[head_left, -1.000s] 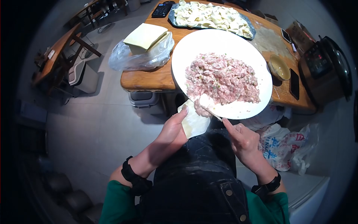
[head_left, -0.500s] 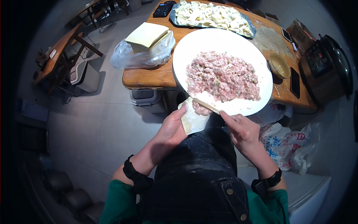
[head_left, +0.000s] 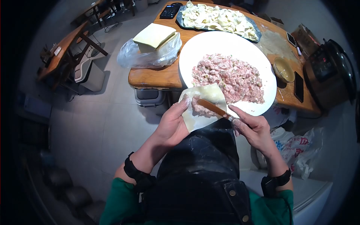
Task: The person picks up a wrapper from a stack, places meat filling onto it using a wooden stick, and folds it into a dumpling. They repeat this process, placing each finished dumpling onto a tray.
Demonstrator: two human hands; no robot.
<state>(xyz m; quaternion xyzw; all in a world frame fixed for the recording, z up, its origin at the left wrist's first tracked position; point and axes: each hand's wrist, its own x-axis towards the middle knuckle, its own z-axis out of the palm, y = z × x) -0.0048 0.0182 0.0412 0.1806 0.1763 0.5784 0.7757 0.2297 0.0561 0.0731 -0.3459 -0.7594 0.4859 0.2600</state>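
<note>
A square dumpling wrapper (head_left: 195, 122) lies across the fingers of my left hand (head_left: 173, 122), its thumb pressing the near left edge. On the wrapper sits a dab of pink minced meat (head_left: 202, 110). My right hand (head_left: 255, 129) grips a flat wooden spatula (head_left: 212, 107), whose blade rests against that dab. Just beyond both hands, a large white plate (head_left: 195, 47) carries a mound of minced filling (head_left: 232, 77) with green flecks. The wrapper partly overlaps the plate's near rim in view.
A stack of wrappers (head_left: 154, 36) sits on a plastic bag (head_left: 129, 52) at the table's left corner. Behind the plate is a tray of folded dumplings (head_left: 217, 18). At right are a small bowl (head_left: 284, 70), a phone (head_left: 298, 87) and a cooker (head_left: 330, 73).
The wrapper has opened out flatter and tilted up toward the plate. My right hand has shifted right, and the spatula has turned over, its blade now lying on the meat.
</note>
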